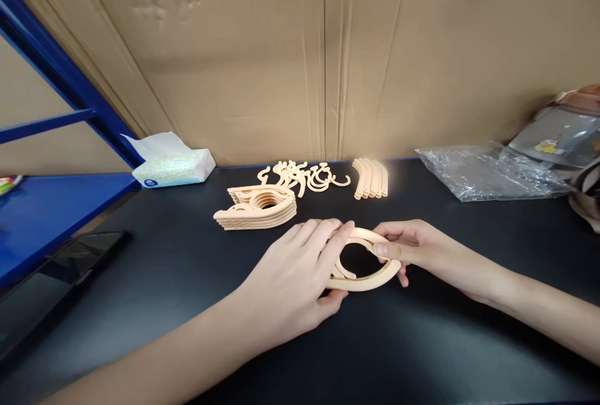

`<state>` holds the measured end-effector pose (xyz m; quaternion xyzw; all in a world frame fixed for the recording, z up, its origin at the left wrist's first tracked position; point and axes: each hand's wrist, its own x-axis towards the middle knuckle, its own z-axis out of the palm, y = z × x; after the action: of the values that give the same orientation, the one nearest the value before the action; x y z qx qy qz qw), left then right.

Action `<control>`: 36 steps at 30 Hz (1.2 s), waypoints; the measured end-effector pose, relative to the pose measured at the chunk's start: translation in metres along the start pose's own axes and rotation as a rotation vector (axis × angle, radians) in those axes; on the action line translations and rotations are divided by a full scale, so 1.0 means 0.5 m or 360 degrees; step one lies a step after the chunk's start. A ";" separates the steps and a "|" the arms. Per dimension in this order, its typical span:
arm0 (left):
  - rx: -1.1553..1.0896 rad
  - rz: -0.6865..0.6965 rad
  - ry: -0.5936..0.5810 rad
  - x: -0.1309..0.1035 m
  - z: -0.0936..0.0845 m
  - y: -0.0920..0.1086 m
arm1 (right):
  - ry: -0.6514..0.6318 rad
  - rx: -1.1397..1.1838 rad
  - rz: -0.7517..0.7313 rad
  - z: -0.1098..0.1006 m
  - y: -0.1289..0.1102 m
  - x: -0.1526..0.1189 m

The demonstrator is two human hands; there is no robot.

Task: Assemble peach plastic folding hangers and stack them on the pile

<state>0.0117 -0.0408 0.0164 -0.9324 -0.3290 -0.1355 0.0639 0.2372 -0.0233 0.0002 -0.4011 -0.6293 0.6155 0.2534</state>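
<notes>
Both hands grip a beige plastic folding hanger (pixel 375 281) with an oval opening, just above the black tabletop. My left hand (pixel 300 267) wraps over its left end, fingers on top and thumb below, hiding that end. My right hand (pixel 407 245) pinches the rounded right end, thumb on the upper face and fingers behind. Beyond my left hand lies a stack of matching hanger bodies (pixel 257 220). Loose beige hooks (pixel 293 177) are heaped behind that stack. To their right, several curved beige strips (pixel 370 178) lie side by side.
A tissue pack (pixel 175 167) stands at the back left, by a blue metal frame (pixel 51 55). A dark phone-like slab (pixel 60 286) lies at left. Clear plastic wrap (pixel 492 174) and a transparent bag (pixel 557 133) sit at the back right, against a cardboard wall (pixel 244 67).
</notes>
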 end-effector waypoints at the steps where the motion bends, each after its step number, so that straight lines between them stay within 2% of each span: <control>1: 0.0007 -0.0017 -0.0016 0.000 -0.005 0.004 | -0.0003 -0.0007 -0.0008 0.000 0.000 0.000; 7: -0.0067 -0.0215 -0.0102 -0.009 -0.045 0.008 | 0.0197 -0.0084 -0.0122 -0.010 0.001 0.002; 11: -0.0238 -0.0322 -0.0270 -0.034 -0.065 0.007 | 0.0306 -0.0269 -0.0150 -0.024 0.011 0.011; 18: -0.0355 -0.0412 -0.0492 -0.069 -0.084 -0.004 | 0.0275 -0.0446 -0.0074 -0.026 0.017 0.016; 29: -0.0578 -0.0343 -0.0505 -0.089 -0.093 -0.019 | 0.0260 -0.0522 0.0014 -0.019 0.015 0.014; 36: -0.0468 -0.0477 -0.0497 -0.086 -0.129 -0.050 | 0.0226 -0.0542 0.0002 -0.020 0.019 0.016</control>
<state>-0.0499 -0.0606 0.0658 -0.8822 -0.4460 -0.0443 -0.1446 0.2427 -0.0117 -0.0092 -0.4810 -0.7048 0.4703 0.2253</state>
